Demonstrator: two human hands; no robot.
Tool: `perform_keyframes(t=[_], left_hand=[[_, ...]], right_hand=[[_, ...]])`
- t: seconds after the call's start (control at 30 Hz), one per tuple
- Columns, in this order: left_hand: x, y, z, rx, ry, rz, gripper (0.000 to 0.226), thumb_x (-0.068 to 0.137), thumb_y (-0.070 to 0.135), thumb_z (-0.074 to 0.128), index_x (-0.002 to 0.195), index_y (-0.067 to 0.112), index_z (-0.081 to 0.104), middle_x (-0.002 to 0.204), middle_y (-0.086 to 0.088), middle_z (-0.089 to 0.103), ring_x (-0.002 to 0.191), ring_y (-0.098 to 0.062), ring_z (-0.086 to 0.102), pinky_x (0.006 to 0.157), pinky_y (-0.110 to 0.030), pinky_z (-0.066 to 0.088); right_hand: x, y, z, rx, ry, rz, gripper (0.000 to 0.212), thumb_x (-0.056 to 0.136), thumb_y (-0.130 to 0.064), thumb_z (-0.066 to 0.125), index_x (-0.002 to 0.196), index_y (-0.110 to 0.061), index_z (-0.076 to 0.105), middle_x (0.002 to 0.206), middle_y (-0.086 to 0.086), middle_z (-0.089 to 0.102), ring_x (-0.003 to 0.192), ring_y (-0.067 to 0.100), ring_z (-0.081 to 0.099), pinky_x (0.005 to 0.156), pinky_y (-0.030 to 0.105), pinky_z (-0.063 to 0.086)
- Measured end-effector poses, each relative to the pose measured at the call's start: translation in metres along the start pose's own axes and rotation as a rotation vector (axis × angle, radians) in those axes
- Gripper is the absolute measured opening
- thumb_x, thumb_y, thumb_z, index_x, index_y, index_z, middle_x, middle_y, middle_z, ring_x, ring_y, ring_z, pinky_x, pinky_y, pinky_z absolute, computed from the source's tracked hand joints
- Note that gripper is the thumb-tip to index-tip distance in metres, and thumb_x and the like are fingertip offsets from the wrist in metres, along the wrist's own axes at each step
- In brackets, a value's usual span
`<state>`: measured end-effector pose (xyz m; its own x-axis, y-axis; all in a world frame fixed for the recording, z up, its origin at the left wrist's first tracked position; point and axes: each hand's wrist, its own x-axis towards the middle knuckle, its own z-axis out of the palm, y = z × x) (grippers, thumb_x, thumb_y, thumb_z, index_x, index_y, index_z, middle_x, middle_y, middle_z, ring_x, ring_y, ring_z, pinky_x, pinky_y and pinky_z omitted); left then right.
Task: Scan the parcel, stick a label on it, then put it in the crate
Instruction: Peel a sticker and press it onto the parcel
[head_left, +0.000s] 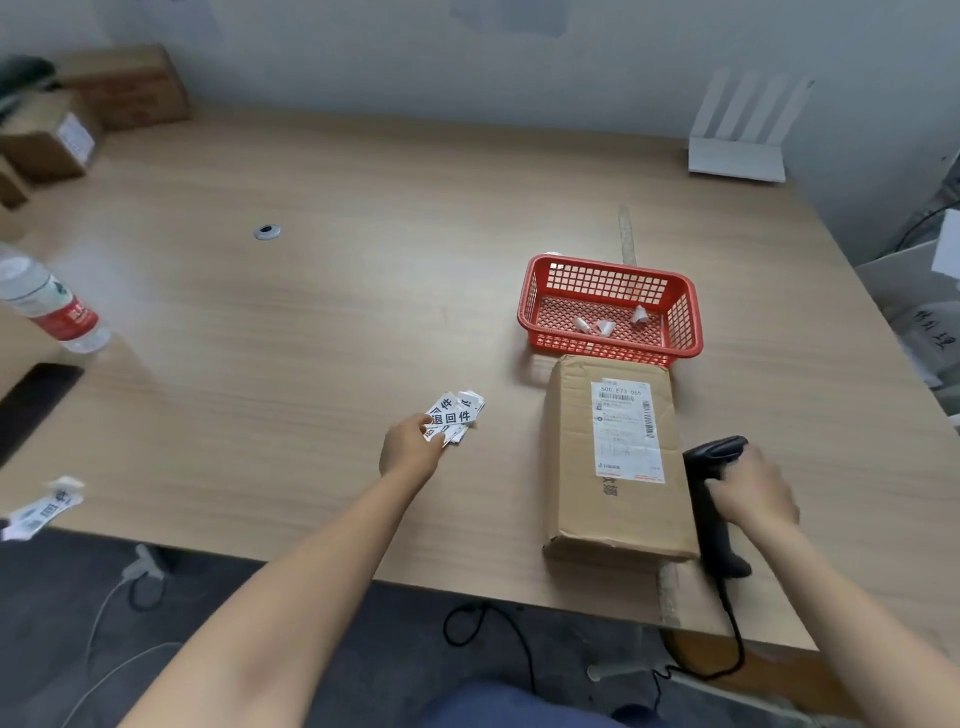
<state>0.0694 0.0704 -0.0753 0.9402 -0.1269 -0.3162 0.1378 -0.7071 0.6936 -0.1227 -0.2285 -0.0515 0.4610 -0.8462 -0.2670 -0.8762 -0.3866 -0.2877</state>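
A brown cardboard parcel (615, 462) with a white shipping label lies flat near the table's front edge. Just behind it stands a red plastic crate (612, 312) holding a few white paper scraps. My right hand (753, 488) grips a black corded barcode scanner (714, 499), which rests on the table right of the parcel. To the left, my left hand (413, 444) pinches a bunch of white stickers (453, 417) with black print, lying on the table.
A water bottle (52, 304) lies at the left edge, above a dark flat object (36, 400). More stickers (41, 506) sit at the front left corner. Cardboard boxes (78, 119) stand far left, a white router (740, 135) far right. Cables run on the floor.
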Motion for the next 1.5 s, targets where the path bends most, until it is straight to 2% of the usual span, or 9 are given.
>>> perform_keyframes(t=[0.13,0.23,0.3,0.53,0.7,1.0,1.13,1.3,1.5], left_hand=[[0.014,-0.009,0.002,0.115,-0.042,0.027,0.039,0.085,0.014,0.055,0.124,0.013,0.057,0.13,-0.012,0.053,0.114,-0.027,0.055,0.095,-0.034,0.044],[0.022,-0.013,0.003,0.173,-0.046,0.056,0.039,0.087,0.01,0.051,0.126,0.015,0.055,0.131,-0.011,0.049,0.115,-0.026,0.054,0.094,-0.035,0.044],[0.028,-0.014,0.003,0.211,-0.041,0.093,0.039,0.088,0.011,0.051,0.127,0.015,0.053,0.13,-0.01,0.048,0.114,-0.026,0.054,0.091,-0.035,0.044],[0.045,-0.019,0.001,0.375,-0.079,0.131,0.03,0.089,0.018,0.051,0.118,0.012,0.058,0.123,-0.011,0.049,0.115,-0.027,0.049,0.086,-0.036,0.044],[0.055,-0.02,0.005,0.409,-0.108,0.138,0.031,0.087,0.024,0.055,0.116,0.012,0.058,0.122,-0.01,0.048,0.119,-0.026,0.043,0.087,-0.037,0.044],[0.059,-0.017,0.009,0.404,-0.077,0.158,0.03,0.084,0.021,0.059,0.113,0.012,0.057,0.121,-0.01,0.051,0.12,-0.025,0.043,0.088,-0.036,0.043],[0.055,-0.013,0.011,0.253,-0.041,0.148,0.027,0.083,0.018,0.061,0.109,0.012,0.061,0.118,-0.01,0.055,0.114,-0.025,0.05,0.085,-0.035,0.044],[0.047,0.007,0.0,-0.172,-0.007,0.028,0.027,0.08,0.005,0.063,0.108,0.006,0.061,0.095,-0.011,0.064,0.079,-0.021,0.057,0.082,-0.035,0.05],[0.029,0.05,-0.02,-0.617,-0.082,-0.026,0.023,0.081,-0.002,0.062,0.104,0.0,0.062,0.079,-0.005,0.059,0.073,-0.021,0.06,0.066,-0.026,0.052]], right_hand=[[-0.046,-0.08,-0.049,0.424,0.186,-0.38,0.028,0.083,-0.009,0.057,0.11,-0.005,0.055,0.102,0.01,0.062,0.093,0.027,0.057,0.08,0.037,0.048],[-0.077,-0.15,-0.035,0.424,-0.012,-0.651,0.015,0.083,-0.008,0.059,0.097,-0.006,0.064,0.085,0.004,0.063,0.074,0.017,0.058,0.064,0.021,0.045],[-0.08,-0.182,-0.001,0.327,-0.184,-0.69,0.016,0.083,-0.011,0.058,0.097,-0.008,0.066,0.087,0.005,0.066,0.076,0.016,0.059,0.069,0.023,0.044],[-0.055,-0.216,0.106,0.078,-0.394,-0.508,0.03,0.085,-0.021,0.052,0.114,-0.012,0.059,0.117,0.011,0.065,0.109,0.027,0.057,0.089,0.033,0.046],[-0.046,-0.225,0.133,0.186,-0.431,-0.404,0.048,0.084,-0.019,0.058,0.128,-0.007,0.045,0.121,0.017,0.06,0.112,0.031,0.054,0.093,0.034,0.041],[-0.055,-0.232,0.149,0.344,-0.262,-0.252,0.028,0.079,-0.004,0.06,0.107,-0.003,0.056,0.116,0.018,0.057,0.106,0.028,0.053,0.089,0.029,0.039],[-0.054,-0.229,0.14,0.414,-0.227,-0.267,0.021,0.077,0.0,0.06,0.098,-0.002,0.059,0.109,0.017,0.062,0.1,0.028,0.056,0.086,0.028,0.04],[-0.059,-0.232,0.107,0.567,-0.219,-0.298,0.016,0.081,0.0,0.056,0.095,-0.002,0.063,0.098,0.018,0.069,0.079,0.017,0.055,0.072,0.022,0.04],[-0.064,-0.226,0.055,0.574,-0.023,-0.47,0.021,0.081,-0.005,0.059,0.102,-0.008,0.06,0.107,0.014,0.062,0.099,0.025,0.056,0.083,0.025,0.038]])
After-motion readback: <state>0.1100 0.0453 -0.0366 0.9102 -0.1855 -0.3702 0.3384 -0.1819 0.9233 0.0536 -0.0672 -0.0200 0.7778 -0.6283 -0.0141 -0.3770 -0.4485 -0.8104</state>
